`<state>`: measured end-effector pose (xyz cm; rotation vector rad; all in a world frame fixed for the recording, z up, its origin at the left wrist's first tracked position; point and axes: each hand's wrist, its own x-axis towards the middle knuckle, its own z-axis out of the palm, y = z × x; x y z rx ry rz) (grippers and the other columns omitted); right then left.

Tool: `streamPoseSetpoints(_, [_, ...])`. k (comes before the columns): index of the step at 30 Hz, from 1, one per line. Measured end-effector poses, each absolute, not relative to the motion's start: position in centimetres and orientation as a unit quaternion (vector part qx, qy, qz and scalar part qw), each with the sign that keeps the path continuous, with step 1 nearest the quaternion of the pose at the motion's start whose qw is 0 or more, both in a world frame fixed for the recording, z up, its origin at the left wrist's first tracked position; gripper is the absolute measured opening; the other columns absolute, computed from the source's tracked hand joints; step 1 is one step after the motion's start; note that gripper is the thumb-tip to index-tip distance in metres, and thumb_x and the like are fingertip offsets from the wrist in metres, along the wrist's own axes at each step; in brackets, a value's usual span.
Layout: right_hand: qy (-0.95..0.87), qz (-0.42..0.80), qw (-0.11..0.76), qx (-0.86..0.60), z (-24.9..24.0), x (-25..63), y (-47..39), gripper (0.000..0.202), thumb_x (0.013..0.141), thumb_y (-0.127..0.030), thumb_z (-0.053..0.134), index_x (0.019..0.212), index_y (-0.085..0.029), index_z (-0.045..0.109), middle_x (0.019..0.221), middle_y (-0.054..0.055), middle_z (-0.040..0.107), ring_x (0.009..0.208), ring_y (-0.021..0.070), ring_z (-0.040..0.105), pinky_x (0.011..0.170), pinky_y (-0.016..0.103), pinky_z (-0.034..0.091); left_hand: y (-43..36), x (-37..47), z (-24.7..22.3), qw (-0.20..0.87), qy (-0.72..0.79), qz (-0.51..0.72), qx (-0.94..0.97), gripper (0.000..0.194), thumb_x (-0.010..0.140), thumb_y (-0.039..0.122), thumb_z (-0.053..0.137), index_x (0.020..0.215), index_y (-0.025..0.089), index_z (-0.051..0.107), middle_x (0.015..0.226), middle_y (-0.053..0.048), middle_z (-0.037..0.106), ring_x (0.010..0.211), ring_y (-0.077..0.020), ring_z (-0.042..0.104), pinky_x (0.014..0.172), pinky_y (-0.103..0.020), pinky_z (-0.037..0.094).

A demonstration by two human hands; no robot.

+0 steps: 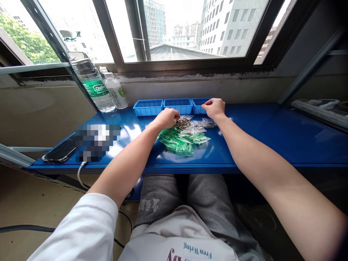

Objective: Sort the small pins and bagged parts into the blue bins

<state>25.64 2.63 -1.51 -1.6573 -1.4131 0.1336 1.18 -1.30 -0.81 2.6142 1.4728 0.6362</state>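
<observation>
My left hand (168, 118) is closed, its fingers curled down at the left edge of a pile of small dark and brass-coloured screws (183, 123). Whatever its fingertips hold is hidden. My right hand (215, 108) is pinched at the front of the right blue bin (197, 108), and anything between its fingers is too small to make out. Small clear plastic bags (196, 127) lie just right of the screws, some with dark pieces inside. In front of them spreads a heap of green-filled plastic bags (181, 142).
Two more blue bins, a left one (148, 108) and a middle one (178, 106), stand along the wall. A large water bottle (96, 87) and a smaller bottle (116, 92) are at the back left. A phone (60, 148) and a white cable (79, 174) lie near the left edge.
</observation>
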Motion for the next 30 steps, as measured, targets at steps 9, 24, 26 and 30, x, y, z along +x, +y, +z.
streamPoseSetpoints(9, [-0.663,0.044,0.455,-0.593,-0.7,23.5,1.0,0.001,0.074,-0.018,0.075,0.075,-0.019,0.076,0.082,0.007,0.078,0.083,0.0262,0.073,0.085,0.038,0.057,-1.5,1.5,-0.4,0.013,0.493,0.28,0.824,0.032,0.089,0.01,0.056,0.098,0.02,0.085,0.1,-0.008,0.083,0.1,-0.0283,0.076,0.095,-0.037,0.055])
streamPoseSetpoints(24, [-0.824,0.189,0.358,-0.395,-0.4,20.7,-1.6,0.01,0.072,-0.025,0.075,0.079,-0.018,0.078,0.079,0.001,0.075,0.064,0.0134,0.057,0.063,0.027,0.043,-1.9,2.2,-0.3,0.117,0.431,0.479,0.756,0.021,0.091,0.013,0.059,0.1,0.016,0.078,0.087,-0.003,0.079,0.081,-0.0173,0.073,0.078,-0.027,0.057])
streamPoseSetpoints(26, [-0.816,0.222,0.362,-0.391,-0.3,20.6,-1.7,0.013,0.076,-0.03,0.073,0.077,-0.017,0.076,0.074,0.0,0.072,0.061,0.0119,0.053,0.06,0.026,0.04,-1.7,2.2,-0.4,0.139,0.417,0.5,0.746,0.018,0.09,0.013,0.061,0.099,0.016,0.077,0.086,-0.003,0.078,0.08,-0.0171,0.074,0.077,-0.027,0.058])
streamPoseSetpoints(30, [-0.776,0.313,0.385,-0.39,-0.2,20.4,-1.5,0.02,0.082,-0.034,0.07,0.072,-0.018,0.072,0.062,-0.001,0.064,0.051,0.0116,0.051,0.053,0.027,0.04,-1.6,2.2,-0.4,0.171,0.407,0.53,0.724,0.015,0.09,0.013,0.061,0.097,0.017,0.074,0.085,-0.003,0.078,0.082,-0.0167,0.075,0.079,-0.026,0.06])
